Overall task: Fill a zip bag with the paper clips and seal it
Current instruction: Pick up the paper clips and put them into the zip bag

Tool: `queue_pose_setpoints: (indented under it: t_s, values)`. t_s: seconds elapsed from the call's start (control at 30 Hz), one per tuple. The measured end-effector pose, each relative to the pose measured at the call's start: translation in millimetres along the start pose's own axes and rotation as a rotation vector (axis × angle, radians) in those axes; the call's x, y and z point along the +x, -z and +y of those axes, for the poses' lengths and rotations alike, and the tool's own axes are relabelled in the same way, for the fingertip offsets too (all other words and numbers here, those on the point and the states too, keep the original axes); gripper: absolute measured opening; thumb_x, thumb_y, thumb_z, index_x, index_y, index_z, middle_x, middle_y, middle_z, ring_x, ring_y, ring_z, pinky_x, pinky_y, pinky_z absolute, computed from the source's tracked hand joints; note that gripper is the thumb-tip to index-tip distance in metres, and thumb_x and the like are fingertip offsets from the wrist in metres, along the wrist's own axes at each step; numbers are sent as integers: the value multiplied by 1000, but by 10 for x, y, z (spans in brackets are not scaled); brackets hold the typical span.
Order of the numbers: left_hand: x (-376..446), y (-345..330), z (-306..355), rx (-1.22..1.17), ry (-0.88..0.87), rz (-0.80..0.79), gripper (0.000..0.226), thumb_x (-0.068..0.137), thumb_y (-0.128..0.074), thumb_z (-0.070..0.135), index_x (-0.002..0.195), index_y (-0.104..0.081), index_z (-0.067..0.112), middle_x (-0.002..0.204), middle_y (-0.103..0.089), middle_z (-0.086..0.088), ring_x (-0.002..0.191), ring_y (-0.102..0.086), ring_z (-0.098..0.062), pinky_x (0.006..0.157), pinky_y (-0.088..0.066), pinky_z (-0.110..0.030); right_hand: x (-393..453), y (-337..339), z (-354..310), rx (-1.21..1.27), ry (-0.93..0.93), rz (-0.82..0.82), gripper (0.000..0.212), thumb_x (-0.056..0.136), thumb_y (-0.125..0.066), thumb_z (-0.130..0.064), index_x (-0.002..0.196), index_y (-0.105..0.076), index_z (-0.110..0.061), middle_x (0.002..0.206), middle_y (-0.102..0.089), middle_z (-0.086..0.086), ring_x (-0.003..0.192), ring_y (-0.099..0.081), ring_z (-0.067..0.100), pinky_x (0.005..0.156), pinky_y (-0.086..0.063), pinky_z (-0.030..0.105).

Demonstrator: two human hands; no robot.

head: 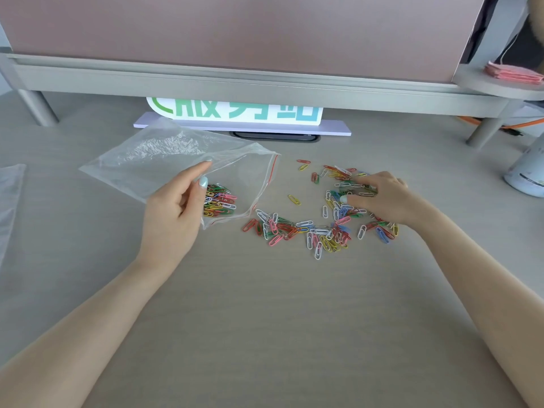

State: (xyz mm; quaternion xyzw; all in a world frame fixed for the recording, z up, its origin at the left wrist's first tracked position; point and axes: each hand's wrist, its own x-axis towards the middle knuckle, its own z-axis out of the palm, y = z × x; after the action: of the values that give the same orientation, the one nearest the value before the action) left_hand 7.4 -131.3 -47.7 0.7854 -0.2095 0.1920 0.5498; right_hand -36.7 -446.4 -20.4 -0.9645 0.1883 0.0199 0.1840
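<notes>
On the desk (265, 319), the left hand (173, 213) is pinching the zip bag (176, 163) open mid-fill; the right hand (382, 198), fingers spread, is gathering paper clips (294, 228), likely needing a scoop next.

A white sign (235, 113) with green and teal lettering stood on a pale base at the back of the grey desk (265, 319), under a raised shelf (235, 81). A folded pink cloth (513, 73) lay on a round ledge at the right, above a pale blue container (527, 175). Another clear plastic sheet (10, 201) lay at the left edge.
</notes>
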Motion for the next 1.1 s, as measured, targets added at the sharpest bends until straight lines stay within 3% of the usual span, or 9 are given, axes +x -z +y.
queue_pose_setpoints:
  t_s: [0.17, 0.27, 0.33, 0.53, 0.63, 0.8, 0.93, 1.1]
  values:
    - [-5, -4, 7, 5, -3, 2, 31, 93, -44, 18, 116, -55, 36, 68, -53, -8, 49, -40, -13, 52, -38, -23, -40, -21, -52, 1, 67, -48, 65, 76, -65, -50, 134, -45, -28, 141, -34, 7, 132, -29, 30, 106, -28, 40]
    - [-2, -8, 20, 4, -3, 6, 31, 91, -43, 20, 116, -55, 35, 68, -53, -8, 51, -40, -24, 53, -38, -30, -18, -29, -60, 103, 150, -23, 45, 79, -68, -34, 120, -60, -18, 129, -54, 6, 107, -52, 22, 93, -40, 34]
    - [0, -9, 26, 6, -4, 6, 31, 91, -42, 21, 116, -55, 35, 68, -53, -8, 54, -41, -27, 53, -38, -31, -31, -25, -82, 148, 185, -12, 29, 80, -68, -23, 107, -66, -15, 115, -62, 3, 84, -53, 16, 82, -42, 31]
    - [5, -16, -3, -2, 1, 7, 30, 92, -44, 21, 116, -56, 35, 62, -55, 5, 52, -41, -23, 53, -38, -27, -77, -37, -136, 230, 209, -17, 12, 81, -63, -10, 90, -69, -16, 80, -63, -7, 69, -56, 16, 70, -44, 29]
    - [4, -22, 3, -5, 2, 5, 31, 91, -43, 22, 116, -56, 35, 63, -55, 0, 51, -40, -21, 53, -38, -25, -73, -54, -144, 207, 227, -18, 14, 81, -63, -9, 93, -69, -13, 87, -64, -3, 63, -53, 7, 60, -42, 20]
    - [-2, 2, 11, 8, -4, 0, 34, 90, -42, 20, 117, -55, 34, 69, -53, -7, 49, -38, -9, 53, -36, -17, -104, -55, -173, 148, 252, 26, 14, 81, -64, -14, 93, -70, -16, 88, -64, -5, 67, -55, 4, 63, -43, 21]
    - [1, -4, 6, 6, -5, 0, 33, 89, -42, 21, 118, -56, 31, 65, -53, -3, 50, -37, -11, 53, -35, -17, -143, -65, -218, 56, 333, 70, 14, 83, -60, -13, 93, -70, -14, 88, -61, -8, 81, -59, 15, 79, -50, 36]
    - [6, 1, 11, 17, -3, -1, 35, 89, -42, 21, 120, -58, 26, 59, -50, -10, 53, -39, -23, 53, -35, -20, -152, -61, -222, 66, 348, 82, 13, 83, -61, -12, 90, -72, -15, 86, -65, -5, 82, -61, 18, 81, -51, 40]
